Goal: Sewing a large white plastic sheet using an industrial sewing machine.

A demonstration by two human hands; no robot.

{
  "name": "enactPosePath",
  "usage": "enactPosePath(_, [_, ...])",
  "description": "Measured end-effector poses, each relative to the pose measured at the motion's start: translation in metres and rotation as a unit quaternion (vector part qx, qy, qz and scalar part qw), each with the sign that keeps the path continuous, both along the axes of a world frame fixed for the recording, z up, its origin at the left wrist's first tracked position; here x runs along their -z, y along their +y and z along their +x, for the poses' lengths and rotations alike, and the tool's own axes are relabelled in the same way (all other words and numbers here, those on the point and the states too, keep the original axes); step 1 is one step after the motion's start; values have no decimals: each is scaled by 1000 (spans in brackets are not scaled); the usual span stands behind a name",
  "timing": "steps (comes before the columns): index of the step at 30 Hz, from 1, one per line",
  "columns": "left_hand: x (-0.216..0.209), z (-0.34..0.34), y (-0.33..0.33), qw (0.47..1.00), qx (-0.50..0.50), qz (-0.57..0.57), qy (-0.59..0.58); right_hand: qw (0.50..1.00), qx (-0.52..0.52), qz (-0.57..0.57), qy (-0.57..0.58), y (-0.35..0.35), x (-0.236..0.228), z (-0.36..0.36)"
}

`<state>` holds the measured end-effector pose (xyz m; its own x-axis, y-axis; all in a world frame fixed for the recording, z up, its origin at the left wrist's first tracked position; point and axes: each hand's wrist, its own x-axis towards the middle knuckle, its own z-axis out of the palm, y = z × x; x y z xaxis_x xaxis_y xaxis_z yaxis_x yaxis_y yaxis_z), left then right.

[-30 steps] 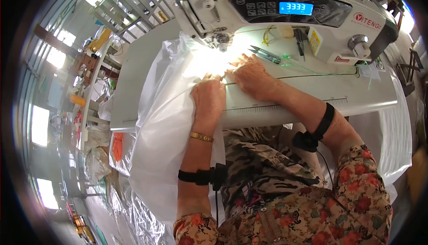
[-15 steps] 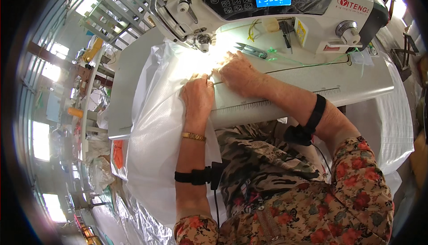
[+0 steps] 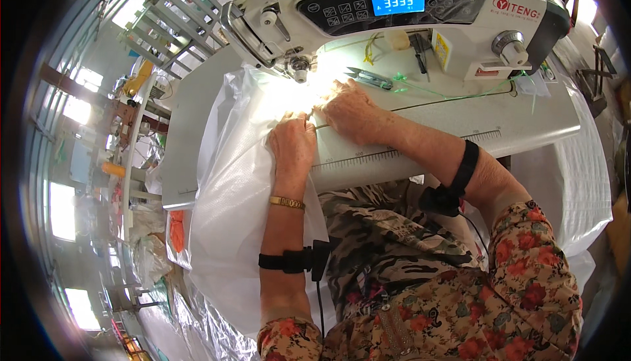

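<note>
A white sewing machine [image 3: 368, 39] with a lit blue display stands across the far side of its table. White woven plastic sheeting [image 3: 230, 144] lies under the needle area and hangs over the table's front edge toward my lap. My left hand [image 3: 291, 141], with a gold watch on the wrist, is closed on the sheeting just in front of the needle. Beside it, slightly farther right, my right hand [image 3: 351, 111] has its fingers bent down and pinched on the sheeting's edge. Bright lamp glare washes out the fingertips and the needle.
Thread snips [image 3: 370, 77] lie right of the needle, near green thread [image 3: 453, 95] and a dark-handled tool [image 3: 419, 52]. A printed ruler [image 3: 358, 158] runs along the table's front edge. Orange material [image 3: 177, 231] hangs at the left, and more white sheeting [image 3: 565, 170] hangs at the right.
The view has shifted very slightly. Both hands keep nearly the same place and grip on the sheeting.
</note>
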<state>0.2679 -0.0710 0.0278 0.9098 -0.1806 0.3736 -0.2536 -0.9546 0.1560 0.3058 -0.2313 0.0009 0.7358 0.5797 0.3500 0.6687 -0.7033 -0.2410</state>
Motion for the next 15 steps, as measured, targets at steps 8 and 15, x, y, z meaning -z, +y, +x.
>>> enactPosePath(8, [-11, -9, -1, 1000, 13, -12, -25, 1000, -3, 3, -15, 1, -11, -8])
enactPosePath(15, [-143, 3, 26, 995, 86, -9, -48, 998, -47, 46, -22, -14, -6, -6])
